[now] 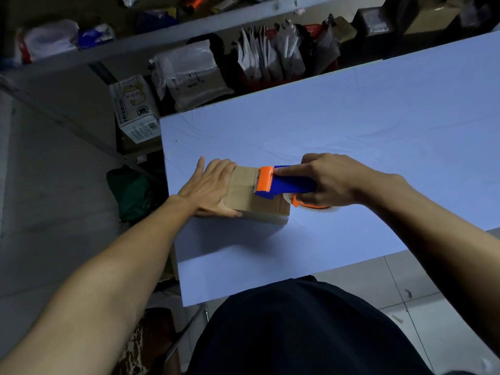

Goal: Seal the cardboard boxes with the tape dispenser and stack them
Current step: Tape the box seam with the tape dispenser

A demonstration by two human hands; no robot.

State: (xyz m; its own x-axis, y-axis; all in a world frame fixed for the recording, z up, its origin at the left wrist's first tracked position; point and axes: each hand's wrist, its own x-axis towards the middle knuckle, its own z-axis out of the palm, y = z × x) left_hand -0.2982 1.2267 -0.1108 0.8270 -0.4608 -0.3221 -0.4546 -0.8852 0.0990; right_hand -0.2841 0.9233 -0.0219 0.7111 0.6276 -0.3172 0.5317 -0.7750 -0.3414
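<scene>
A small cardboard box [254, 193] sits on the pale blue surface [351, 125], near its left edge. The left hand [209, 186] lies flat on the box's left end, fingers straight. The right hand [324, 180] grips the blue-and-orange tape dispenser [281, 184] — its orange head rests on the box top, its tape roll hanging just past the box's right end. Behind the surface, shelves [173, 36] hold bagged parcels.

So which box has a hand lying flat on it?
The plain brown box on the table. The left hand rests on it; the printed white box sits untouched on the floor.
</scene>
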